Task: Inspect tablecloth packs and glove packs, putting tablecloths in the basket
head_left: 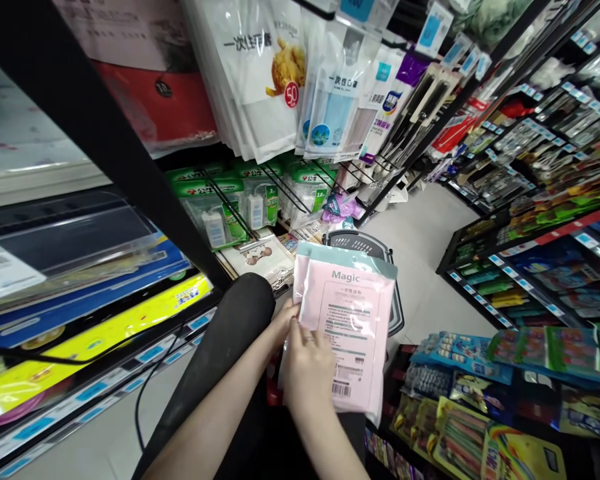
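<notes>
A flat pink plastic package [363, 320] marked "Magic", with a pale green top edge and a barcode, is held upright over my lap. Its clear wrapper shows a second layer along the left edge; I cannot tell whether that is another package. My left hand [284, 321] grips the package's left edge, its fingers partly behind it. Close beside it, my right hand [309, 365] has bent fingers pressed on the front, near the same edge. Behind the package stands a grey shopping basket [396, 310], mostly hidden.
On the left, a black shelf rack [105, 127] holds hanging mask packs [337, 100] and green-topped packs [215, 213] below. My dark-clad knee [245, 307] is beside the rack. Snack packs [460, 427] fill a low display at the right. A grey floor aisle [430, 233] runs between shelves.
</notes>
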The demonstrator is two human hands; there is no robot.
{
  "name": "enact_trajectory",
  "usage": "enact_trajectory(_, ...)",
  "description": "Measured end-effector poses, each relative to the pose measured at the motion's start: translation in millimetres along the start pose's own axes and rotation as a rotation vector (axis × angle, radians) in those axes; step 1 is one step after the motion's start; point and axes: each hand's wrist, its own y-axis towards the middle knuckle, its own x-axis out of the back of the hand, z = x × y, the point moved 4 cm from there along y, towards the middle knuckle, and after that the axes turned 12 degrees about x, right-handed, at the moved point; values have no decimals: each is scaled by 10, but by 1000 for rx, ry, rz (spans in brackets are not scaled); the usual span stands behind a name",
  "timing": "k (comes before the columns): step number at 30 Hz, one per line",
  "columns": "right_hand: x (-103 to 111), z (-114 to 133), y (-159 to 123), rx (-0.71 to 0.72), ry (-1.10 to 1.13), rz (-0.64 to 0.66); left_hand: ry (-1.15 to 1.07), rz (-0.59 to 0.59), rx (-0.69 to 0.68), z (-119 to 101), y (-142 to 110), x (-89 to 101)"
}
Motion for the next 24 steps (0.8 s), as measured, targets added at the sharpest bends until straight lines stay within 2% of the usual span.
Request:
enact_trajectory(2, 204, -371, -105, -105, 90, -177, -2, 33, 19, 32, 31, 2)
enact_trajectory(4, 389, -877, -297, -383, 139, -367, 13, 72, 29, 54, 49, -12)
enact_trajectory(5, 407, -1111, -395, -500, 224, -385, 24, 84, 29, 58, 52, -23)
enact_trajectory(6, 361, -1305, -474, -571, 373, -328, 38, 88, 24, 58, 51, -33)
enact_trajectory(8, 168, -1528, -590, -614, 733, -156, 70, 94, -30, 31, 36, -59)
enact_trajectory(10, -14, -1582, -660, -607, 970, -86, 121, 98, -173, -34, 3, -85)
enact_trajectory(12, -115, -1578, -681, -628, 1045, -165, 200, 68, -354, -107, -39, -94)
enact_trajectory(14, -142, -1557, -653, -647, 1071, -266, 290, 35, -475, -148, -67, -96)
enact_trajectory(20, -36, -1643, -419, -544, 1139, -370, 414, 28, -550, -173, -86, -116)
enact_trajectory(24, -25, -1701, -317, -547, 1185, -437, 444, 61, -549, -187, -83, -143)
